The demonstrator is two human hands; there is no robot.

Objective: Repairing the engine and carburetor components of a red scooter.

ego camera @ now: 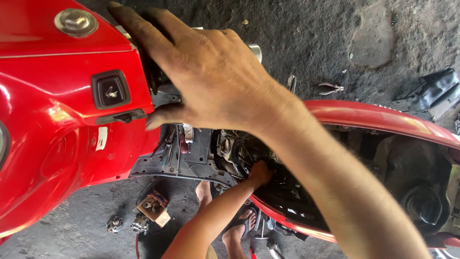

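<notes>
Fingers (139, 26) of right hand (206, 81) spread wide, palm flat on red scooter (57, 124) at its black seat edge, gripping nothing. Left hand (261, 172) deep in scooter's open engine bay (287, 192); its fingers hidden, cannot tell grip.

Risks: left knuckles scraping bay's crowded metal; scooter tipping if right hand leans hard; sandalled foot (239, 230) below scooter near loose parts (153, 208).

Room: bay tight; bare floor beyond scooter, pliers (330, 88) there.

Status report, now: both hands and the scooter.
Right hand spread flat on red scooter front body. Left hand reaching into open engine bay, fingers hidden. Pliers lying on ground beyond.
</notes>
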